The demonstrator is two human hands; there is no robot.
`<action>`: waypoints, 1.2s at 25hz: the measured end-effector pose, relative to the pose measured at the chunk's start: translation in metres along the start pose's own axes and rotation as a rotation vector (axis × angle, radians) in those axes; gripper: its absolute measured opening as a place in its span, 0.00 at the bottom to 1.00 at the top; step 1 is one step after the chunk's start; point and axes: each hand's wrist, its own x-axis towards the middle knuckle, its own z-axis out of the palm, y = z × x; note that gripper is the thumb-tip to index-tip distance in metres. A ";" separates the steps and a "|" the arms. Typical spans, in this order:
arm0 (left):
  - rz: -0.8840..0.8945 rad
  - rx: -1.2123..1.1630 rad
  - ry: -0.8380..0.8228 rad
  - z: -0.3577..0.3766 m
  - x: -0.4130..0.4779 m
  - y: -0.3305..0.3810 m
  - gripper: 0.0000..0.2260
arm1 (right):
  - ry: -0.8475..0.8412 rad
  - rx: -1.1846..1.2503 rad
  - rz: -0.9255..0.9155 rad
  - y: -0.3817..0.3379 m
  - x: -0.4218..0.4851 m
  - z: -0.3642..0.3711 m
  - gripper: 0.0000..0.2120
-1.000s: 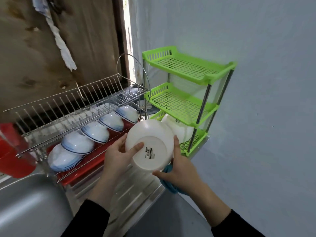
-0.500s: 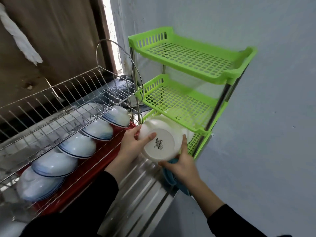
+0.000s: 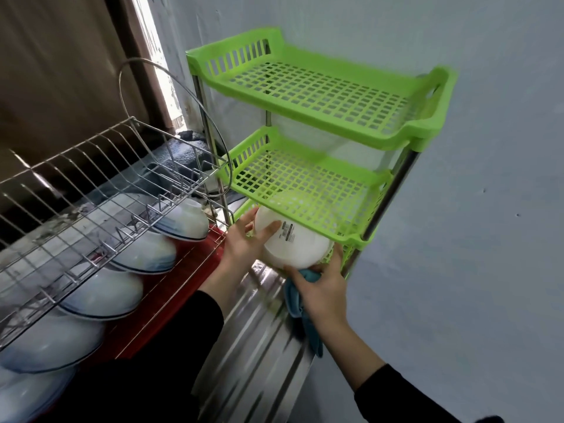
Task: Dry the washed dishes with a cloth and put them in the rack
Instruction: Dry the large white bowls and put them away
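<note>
The wire dish rack carries five blue-rimmed bowls, as far as the blur allows a count. The green rack has three tiers. One white bowl, upturned, sits at the lowest tier's mouth. The left hand and right hand both grip it, and the right also clutches one blue cloth.
</note>
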 end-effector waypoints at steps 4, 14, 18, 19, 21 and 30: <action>0.028 0.083 -0.027 0.006 0.012 -0.003 0.36 | 0.033 0.011 0.017 -0.002 0.007 0.006 0.29; 0.041 0.084 -0.059 0.012 0.020 -0.013 0.41 | -0.025 0.005 0.089 0.002 0.017 0.013 0.32; 0.021 0.134 -0.057 0.011 0.017 -0.012 0.36 | -0.042 0.018 0.078 -0.001 0.009 0.009 0.39; 0.018 0.170 -0.045 0.011 0.015 -0.012 0.34 | -0.050 0.013 0.091 -0.002 0.006 0.008 0.39; 0.007 0.225 -0.013 0.007 0.006 -0.012 0.30 | -0.062 -0.024 0.103 -0.002 0.000 0.004 0.35; 0.261 0.601 0.114 -0.031 -0.113 -0.034 0.19 | -0.214 -0.351 -0.259 -0.009 -0.057 -0.019 0.15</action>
